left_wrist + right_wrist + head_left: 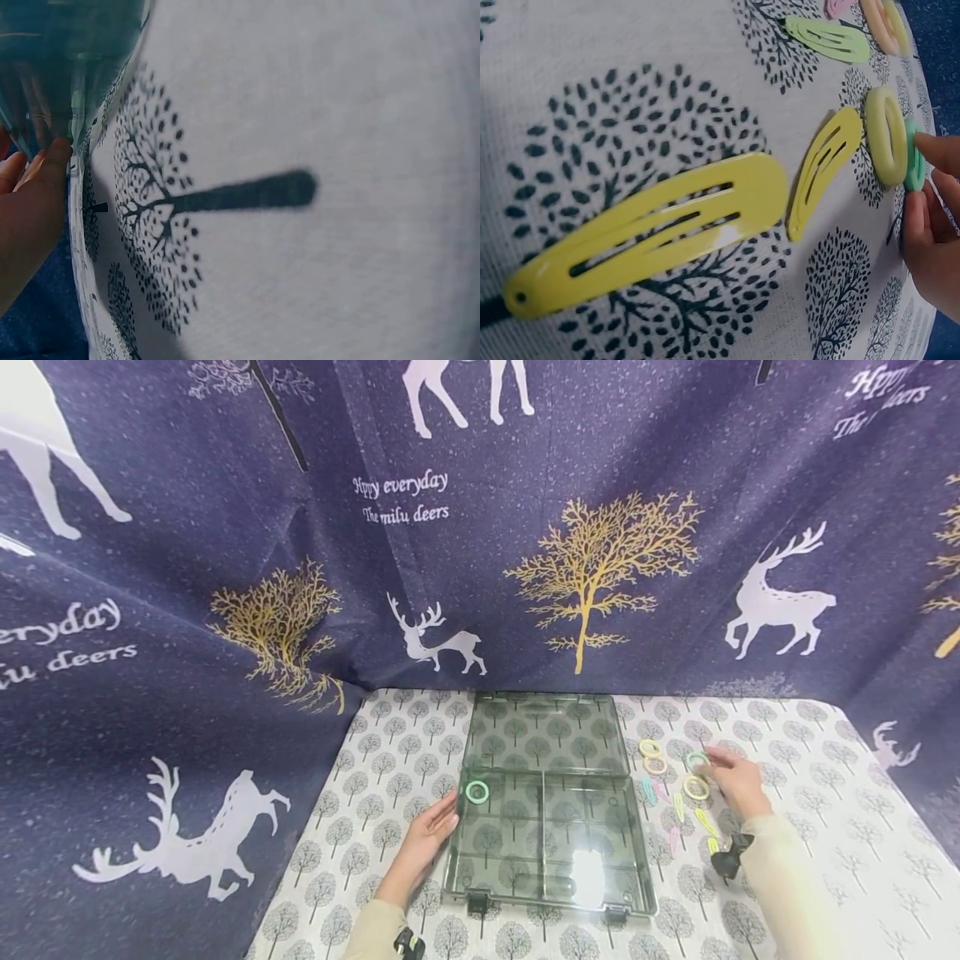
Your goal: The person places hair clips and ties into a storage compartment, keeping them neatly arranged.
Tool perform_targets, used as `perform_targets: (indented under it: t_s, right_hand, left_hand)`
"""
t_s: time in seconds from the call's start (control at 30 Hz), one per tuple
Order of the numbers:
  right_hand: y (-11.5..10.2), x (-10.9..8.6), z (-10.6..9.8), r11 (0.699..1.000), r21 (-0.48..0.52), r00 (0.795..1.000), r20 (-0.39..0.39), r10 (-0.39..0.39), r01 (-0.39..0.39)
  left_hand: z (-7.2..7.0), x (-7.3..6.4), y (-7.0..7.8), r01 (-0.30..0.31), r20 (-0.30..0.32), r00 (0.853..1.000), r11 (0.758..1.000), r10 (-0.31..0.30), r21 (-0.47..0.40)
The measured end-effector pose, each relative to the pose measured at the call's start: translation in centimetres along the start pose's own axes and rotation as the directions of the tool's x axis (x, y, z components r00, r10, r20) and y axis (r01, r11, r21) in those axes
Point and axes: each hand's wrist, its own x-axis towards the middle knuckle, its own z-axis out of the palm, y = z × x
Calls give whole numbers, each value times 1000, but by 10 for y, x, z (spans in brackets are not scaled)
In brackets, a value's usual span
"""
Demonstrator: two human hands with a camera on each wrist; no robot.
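Observation:
My right hand (pixel 738 783) pinches a green hair tie (pixel 913 155) between thumb and fingers, just beyond a yellow hair tie (pixel 696 788). Another green hair tie (pixel 477 792) lies in the upper left of a clear, dark-tinted plastic box (pixel 543 835), whose lid (pixel 547 735) is folded back. With its fingers extended, my left hand (pixel 429 832) touches the box's left side; in the left wrist view its fingertips (pixel 56 154) are right at the plastic wall. Close to the right wrist camera lie yellow snap hair clips (pixel 652 225).
Right of the box are a pale yellow hair tie (pixel 650 748), a peach one (pixel 656 765), and pink, blue and green clips (pixel 678 807). A divider (pixel 543 827) runs down the box's middle. A tree-print cloth covers the table (pixel 390 777); a dark blue curtain (pixel 480 568) hangs behind.

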Motion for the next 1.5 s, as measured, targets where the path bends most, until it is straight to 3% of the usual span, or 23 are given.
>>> perform_targets:
  t_s: [0.37, 0.73, 0.87, 1.07, 1.2, 1.33, 1.5]
  right_hand:
    - [-3, -8, 2, 994, -98, 996, -61, -63, 57]
    - [-1, -7, 2, 993, -106, 992, -108, -67, 56]
    - [0, -7, 0, 997, -16, 991, -115, -72, 70]
    - [1, -5, 0, 993, 81, 987, -139, -74, 86]
    - [1, -5, 0, 982, 173, 992, -117, -56, 76]
    - [-4, -6, 0, 944, 327, 999, -48, -22, 37]
    - [-17, -9, 1, 859, 511, 1000, 25, -8, -6]
  left_hand:
    - [0, -1, 0, -15, 11, 1000, 999, 15, -29]
    - [0, -1, -1, -55, 31, 998, 998, 55, 8]
    - [-1, -1, -1, -40, 31, 999, 999, 40, -3]
    - [1, -1, 1, 2, 1, 1000, 998, -2, 63]
    - [1, -2, 1, 4, -3, 1000, 999, -4, 47]
    - [1, -3, 1, -7, 4, 1000, 1000, 7, 15]
    - [1, -2, 1, -13, 7, 1000, 1000, 13, 2]
